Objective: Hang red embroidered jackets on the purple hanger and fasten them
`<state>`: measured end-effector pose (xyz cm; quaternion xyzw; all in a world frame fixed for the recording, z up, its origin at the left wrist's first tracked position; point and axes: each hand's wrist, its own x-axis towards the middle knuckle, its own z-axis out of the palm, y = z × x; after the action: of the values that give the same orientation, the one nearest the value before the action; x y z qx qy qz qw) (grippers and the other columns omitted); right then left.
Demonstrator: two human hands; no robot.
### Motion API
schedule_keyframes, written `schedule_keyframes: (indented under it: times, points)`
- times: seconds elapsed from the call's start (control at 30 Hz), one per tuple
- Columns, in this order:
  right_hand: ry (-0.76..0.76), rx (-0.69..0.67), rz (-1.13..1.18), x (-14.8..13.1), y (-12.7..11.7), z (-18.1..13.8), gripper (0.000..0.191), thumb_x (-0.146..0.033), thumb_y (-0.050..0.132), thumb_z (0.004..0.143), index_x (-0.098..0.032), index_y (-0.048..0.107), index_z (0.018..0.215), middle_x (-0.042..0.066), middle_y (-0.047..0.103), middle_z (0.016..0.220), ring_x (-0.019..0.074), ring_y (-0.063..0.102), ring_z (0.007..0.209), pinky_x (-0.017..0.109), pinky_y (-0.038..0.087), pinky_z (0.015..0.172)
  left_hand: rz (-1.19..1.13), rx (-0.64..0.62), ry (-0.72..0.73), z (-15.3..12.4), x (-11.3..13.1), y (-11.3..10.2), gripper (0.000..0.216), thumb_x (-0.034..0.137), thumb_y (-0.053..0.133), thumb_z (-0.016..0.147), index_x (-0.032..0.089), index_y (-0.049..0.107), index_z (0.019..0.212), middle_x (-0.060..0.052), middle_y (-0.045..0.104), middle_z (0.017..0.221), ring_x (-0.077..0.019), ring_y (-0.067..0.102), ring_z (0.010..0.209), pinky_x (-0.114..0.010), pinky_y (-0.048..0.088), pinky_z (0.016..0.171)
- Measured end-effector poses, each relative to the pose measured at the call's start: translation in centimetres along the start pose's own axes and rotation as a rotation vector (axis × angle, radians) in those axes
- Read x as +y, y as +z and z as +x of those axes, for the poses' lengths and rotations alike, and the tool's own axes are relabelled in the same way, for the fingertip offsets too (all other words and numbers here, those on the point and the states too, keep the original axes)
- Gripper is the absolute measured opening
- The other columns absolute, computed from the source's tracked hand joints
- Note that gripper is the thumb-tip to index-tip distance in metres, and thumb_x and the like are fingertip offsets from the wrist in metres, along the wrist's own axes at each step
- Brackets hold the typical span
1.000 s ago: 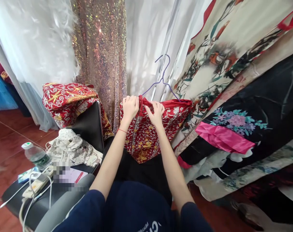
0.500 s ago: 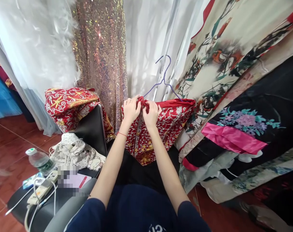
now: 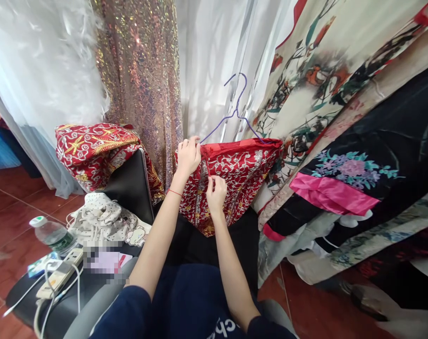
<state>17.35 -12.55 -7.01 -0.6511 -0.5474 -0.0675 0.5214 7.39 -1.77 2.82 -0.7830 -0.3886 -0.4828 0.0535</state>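
Note:
A red garment (image 3: pixel 235 165) with silver and gold embroidery hangs from a purple wire hanger (image 3: pixel 237 106) in front of me. At the garment's upper left corner, my left hand (image 3: pixel 188 156) is closed on its top edge, close to the end of the hanger. Lower and a little to the right, my right hand (image 3: pixel 217 192) pinches a thin red cord (image 3: pixel 207 165) that runs down from the top edge over the embroidered front. What lies inside the left fingers is hidden.
Another red embroidered cloth (image 3: pixel 94 150) drapes over a black chair back (image 3: pixel 131 181) on the left. A spotted white bag (image 3: pixel 104 219), a water bottle (image 3: pixel 53 235) and a power strip (image 3: pixel 60 275) lie near it. Hanging dresses (image 3: pixel 341 160) crowd the right.
My right hand has moved down from the top edge, away from the left hand, and the bunched red cord between them is now drawn out. My left hand stays at the corner.

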Motion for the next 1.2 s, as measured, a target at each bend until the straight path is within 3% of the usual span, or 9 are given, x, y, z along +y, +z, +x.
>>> schedule_keyframes:
  times: [0.2, 0.4, 0.6, 0.67, 0.77, 0.83, 0.97, 1.1, 1.2]
  points:
    - [0.230, -0.205, 0.051, 3.4, 1.4, -3.3, 0.028, -0.035, 0.033, 0.103, -0.023, 0.058, 0.099, 0.007, 0.074, 0.084, 0.0221, 0.070, 0.077, 0.029, 0.048, 0.074, 0.058, -0.025, 0.023, 0.3, -0.4, 0.0, 0.047, 0.038, 0.021, 0.105, 0.020, 0.063, 0.112, -0.011, 0.072, 0.111, -0.0279, 0.059, 0.107, -0.044, 0.038, 0.097]
    - [0.309, -0.285, 0.008, 7.0, 2.9, -4.8, 0.024, -0.034, 0.036, 0.102, -0.023, 0.057, 0.096, 0.003, 0.072, 0.075, 0.0202, 0.067, 0.066, 0.026, 0.045, 0.064, 0.064, -0.037, 0.008, 0.2, 0.2, 0.0, 0.041, 0.039, 0.028, 0.104, 0.019, 0.063, 0.112, -0.012, 0.071, 0.113, -0.0301, 0.058, 0.109, -0.045, 0.037, 0.099]
    - [0.311, -0.344, -0.013, 7.7, 3.3, -5.9, 0.023, -0.030, 0.041, 0.099, -0.024, 0.058, 0.085, 0.000, 0.066, 0.064, 0.0192, 0.063, 0.060, 0.026, 0.046, 0.063, 0.078, -0.056, 0.031, -0.1, 0.2, -0.1, 0.034, 0.041, 0.042, 0.099, 0.018, 0.061, 0.116, -0.012, 0.069, 0.115, -0.0313, 0.057, 0.111, -0.045, 0.039, 0.100]
    - [0.281, -0.350, -0.006, 7.1, 2.6, -5.4, 0.021, -0.029, 0.045, 0.097, -0.023, 0.058, 0.082, 0.001, 0.067, 0.068, 0.0198, 0.064, 0.064, 0.028, 0.049, 0.067, 0.076, -0.060, 0.035, -0.1, 0.0, -0.2, 0.033, 0.040, 0.047, 0.096, 0.018, 0.060, 0.117, -0.012, 0.069, 0.115, -0.0317, 0.057, 0.111, -0.046, 0.039, 0.101]
    - [0.210, -0.309, 0.011, 5.2, 0.8, -3.5, 0.018, -0.031, 0.048, 0.095, -0.021, 0.062, 0.090, 0.008, 0.071, 0.091, 0.0215, 0.067, 0.085, 0.031, 0.052, 0.081, 0.070, -0.079, 0.026, 0.0, -0.1, -0.5, 0.032, 0.037, 0.051, 0.093, 0.019, 0.060, 0.118, -0.011, 0.068, 0.116, -0.0315, 0.057, 0.112, -0.046, 0.040, 0.102]
    - [0.128, -0.234, 0.040, 3.3, -0.7, -1.5, 0.025, -0.033, 0.042, 0.098, -0.019, 0.063, 0.104, 0.011, 0.069, 0.105, 0.0212, 0.066, 0.098, 0.032, 0.051, 0.091, 0.063, -0.096, 0.017, 0.1, 0.1, -0.8, 0.033, 0.036, 0.052, 0.091, 0.018, 0.060, 0.118, -0.012, 0.068, 0.116, -0.0316, 0.056, 0.114, -0.046, 0.039, 0.103]
    - [-0.136, -0.055, 0.071, -1.0, -2.9, 2.7, 0.043, -0.030, 0.033, 0.101, -0.017, 0.052, 0.137, 0.013, 0.064, 0.117, 0.0190, 0.066, 0.091, 0.032, 0.054, 0.089, 0.047, -0.102, -0.002, -0.1, 0.6, -1.1, 0.033, 0.034, 0.051, 0.091, 0.018, 0.059, 0.118, -0.012, 0.067, 0.119, -0.0313, 0.054, 0.115, -0.046, 0.037, 0.105]
    - [-0.188, -0.159, -0.107, -3.9, -3.4, 5.7, 0.050, -0.026, 0.036, 0.098, -0.017, 0.048, 0.145, 0.016, 0.061, 0.125, 0.0225, 0.067, 0.091, 0.034, 0.055, 0.078, 0.064, -0.088, -0.003, -0.4, 0.9, -1.0, 0.032, 0.032, 0.046, 0.094, 0.017, 0.059, 0.119, -0.011, 0.067, 0.120, -0.0303, 0.054, 0.114, -0.046, 0.036, 0.105]
    - [-0.161, -0.271, -0.226, -4.8, -3.7, 6.7, 0.050, -0.021, 0.035, 0.096, -0.015, 0.052, 0.142, 0.016, 0.067, 0.115, 0.0264, 0.068, 0.090, 0.036, 0.054, 0.077, 0.082, -0.098, 0.017, -0.5, 0.8, -0.8, 0.033, 0.030, 0.044, 0.096, 0.015, 0.059, 0.121, -0.012, 0.067, 0.120, -0.0303, 0.054, 0.115, -0.045, 0.036, 0.105]
